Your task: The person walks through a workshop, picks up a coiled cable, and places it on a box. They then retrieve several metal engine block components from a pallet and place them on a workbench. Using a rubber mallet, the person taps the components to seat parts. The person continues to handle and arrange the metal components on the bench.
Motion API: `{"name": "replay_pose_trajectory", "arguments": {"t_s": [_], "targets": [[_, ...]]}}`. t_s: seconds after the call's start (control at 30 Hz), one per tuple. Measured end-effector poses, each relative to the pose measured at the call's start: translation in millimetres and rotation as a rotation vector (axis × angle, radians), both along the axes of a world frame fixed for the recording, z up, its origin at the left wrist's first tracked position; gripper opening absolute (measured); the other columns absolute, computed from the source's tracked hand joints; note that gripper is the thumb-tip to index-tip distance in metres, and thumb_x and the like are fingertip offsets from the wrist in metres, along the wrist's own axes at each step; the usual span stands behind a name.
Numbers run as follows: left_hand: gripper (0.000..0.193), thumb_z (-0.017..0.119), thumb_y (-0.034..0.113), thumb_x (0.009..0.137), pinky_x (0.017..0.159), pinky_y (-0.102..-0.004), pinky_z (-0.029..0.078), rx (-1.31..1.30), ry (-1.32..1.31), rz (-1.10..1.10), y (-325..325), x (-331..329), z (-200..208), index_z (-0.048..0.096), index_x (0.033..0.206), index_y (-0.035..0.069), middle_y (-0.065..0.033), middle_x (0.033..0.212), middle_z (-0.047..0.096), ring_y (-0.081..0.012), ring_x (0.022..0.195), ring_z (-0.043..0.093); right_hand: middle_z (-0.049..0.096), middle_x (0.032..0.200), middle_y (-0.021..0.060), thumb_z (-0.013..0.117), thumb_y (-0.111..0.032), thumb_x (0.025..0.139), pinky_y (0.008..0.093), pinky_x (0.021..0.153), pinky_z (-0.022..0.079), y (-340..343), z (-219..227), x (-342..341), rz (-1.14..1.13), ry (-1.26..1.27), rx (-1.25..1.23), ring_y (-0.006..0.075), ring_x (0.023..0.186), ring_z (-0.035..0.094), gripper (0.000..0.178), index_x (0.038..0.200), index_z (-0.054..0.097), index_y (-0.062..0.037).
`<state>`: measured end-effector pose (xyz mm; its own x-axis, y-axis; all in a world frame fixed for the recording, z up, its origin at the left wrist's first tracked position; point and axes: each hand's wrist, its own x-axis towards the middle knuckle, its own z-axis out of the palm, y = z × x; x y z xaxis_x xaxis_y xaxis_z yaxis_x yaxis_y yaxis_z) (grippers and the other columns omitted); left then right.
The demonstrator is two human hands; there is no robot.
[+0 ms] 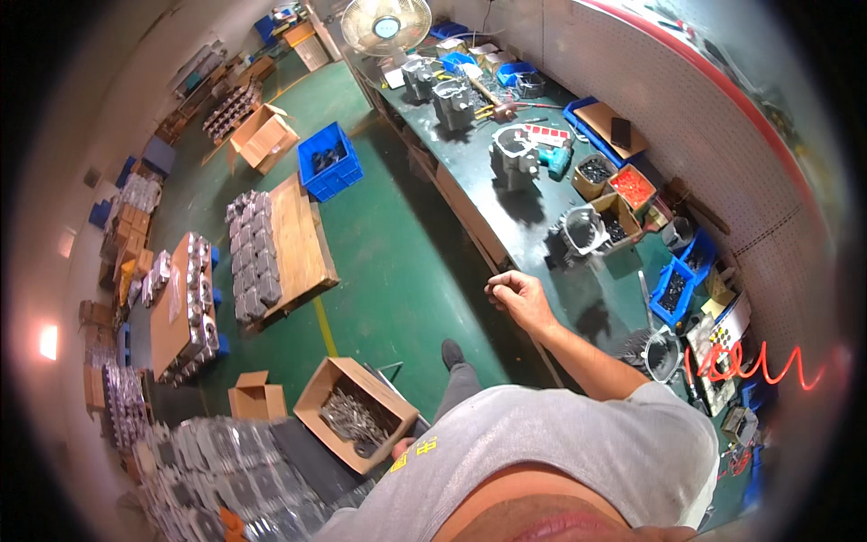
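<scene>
My right hand [513, 298] is over the near edge of the dark green workbench [542, 257], its fingers curled in and thumb pressed to them. Whatever it may hold is too small to make out. Low at my left side, a small part of my left hand [404, 446] shows at the rim of an open cardboard box [336, 443]; my shirt hides the rest. Many thin metal parts [359, 417] lie in that box. Nearest my right hand on the bench are a grey metal housing [582, 229] and, farther along, another housing [515, 158].
Along the bench stand a teal power tool [557, 161], a box of red parts [632, 185], a blue bin [673, 294], a phone [620, 133] and a coiled red hose [759, 366]. A fan [386, 27] is beyond. Leftward are a blue crate [339, 185] and a pallet [298, 257].
</scene>
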<state>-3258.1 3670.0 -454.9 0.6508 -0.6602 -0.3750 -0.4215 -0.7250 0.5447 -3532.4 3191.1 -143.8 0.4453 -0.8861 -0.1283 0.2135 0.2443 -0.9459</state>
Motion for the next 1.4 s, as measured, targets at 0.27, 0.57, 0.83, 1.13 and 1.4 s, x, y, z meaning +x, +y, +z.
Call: {"name": "replay_pose_trajectory", "arguments": {"t_s": [0.27, 0.57, 0.83, 1.13, 1.4], "targets": [[0.031, 0.072, 0.018, 0.088, 0.056, -0.031, 0.053, -0.137, 0.257, 0.087, -276, 274, 80, 0.071, 0.112, -0.002, -0.0078, 0.083, 0.07, -0.0144, 0.061, 0.063, 0.073, 0.093, 0.0072, 0.068, -0.012, 0.087, 0.0286, 0.076, 0.056, -194, 78, 112, -0.123, 0.365, -0.574, 0.012, 0.088, 0.068, 0.021, 0.102, 0.071, 0.0024], [0.014, 0.06, 0.005, 0.089, 0.047, -0.0276, 0.049, -0.06, 0.402, 0.221, -454, 366, 145, 0.069, 0.1, 0.001, -0.0034, 0.072, 0.061, -0.0118, 0.054, 0.056, 0.069, 0.119, 0.0216, 0.078, -0.03, 0.076, 0.0385, 0.098, 0.053, -496, 28, 100, -0.191, 0.923, -0.754, 0.0314, 0.11, 0.068, 0.059, 0.123, 0.063, 0.0029], [0.016, 0.07, 0.011, 0.086, 0.061, -0.0299, 0.053, 0.17, 0.203, -0.08, -465, 341, 134, 0.074, 0.099, 0.002, -0.0066, 0.079, 0.069, -0.0141, 0.067, 0.064, 0.036, 0.156, 0.0207, 0.095, -0.041, 0.06, 0.0547, 0.113, 0.041, -707, -87, 112, -0.119, 1.408, -0.131, 0.0418, 0.142, 0.039, 0.107, 0.148, 0.041, -0.0148], [0.023, 0.074, 0.015, 0.086, 0.072, -0.0304, 0.055, 0.248, 0.231, 0.043, -548, 392, 142, 0.075, 0.103, 0.0, -0.0094, 0.088, 0.073, -0.0153, 0.078, 0.068, 0.031, 0.152, 0.0224, 0.093, -0.031, 0.06, 0.0572, 0.107, 0.045, -769, -146, 139, -0.149, 1.484, -0.06, 0.0461, 0.136, 0.042, 0.11, 0.152, 0.033, -0.0262], [0.03, 0.076, 0.016, 0.086, 0.079, -0.0312, 0.055, 0.193, 0.178, -0.232, -665, 480, 120, 0.074, 0.109, -0.002, -0.0122, 0.093, 0.076, -0.016, 0.087, 0.07, 0.056, 0.116, 0.0256, 0.088, -0.029, 0.06, 0.0505, 0.096, 0.052, -746, -104, 93, -0.525, 1.246, -0.43, 0.045, 0.114, 0.056, 0.085, 0.137, 0.054, -0.0235]]}}
